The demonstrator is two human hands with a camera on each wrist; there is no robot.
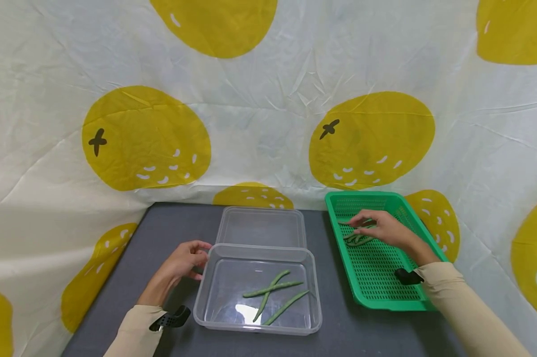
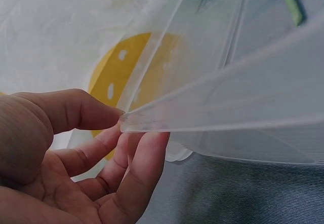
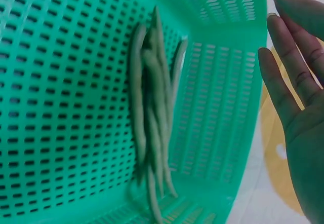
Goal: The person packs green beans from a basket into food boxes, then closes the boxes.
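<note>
A clear plastic container (image 1: 225, 297) stands in the middle of the table, with 3 green beans (image 1: 290, 305) lying loosely on its bottom. My left hand (image 1: 185, 260) pinches the rim at its far left corner; in the left wrist view the thumb is on top and the fingers (image 2: 144, 168) are below. To the right, my right hand (image 1: 384, 229) hovers over a green perforated basket (image 1: 375, 277), fingers relaxed and apart, with nothing visibly held. Several green beans (image 3: 157, 97) lie bunched in that basket, partly hidden by the hand in the head view.
Behind the container lies a clear flat lid (image 1: 261, 228), seemingly close against the container's back edge. A dark grey table (image 1: 161, 223) carries everything. A white cloth with yellow fruit prints (image 1: 259, 129) hangs close behind and along the sides.
</note>
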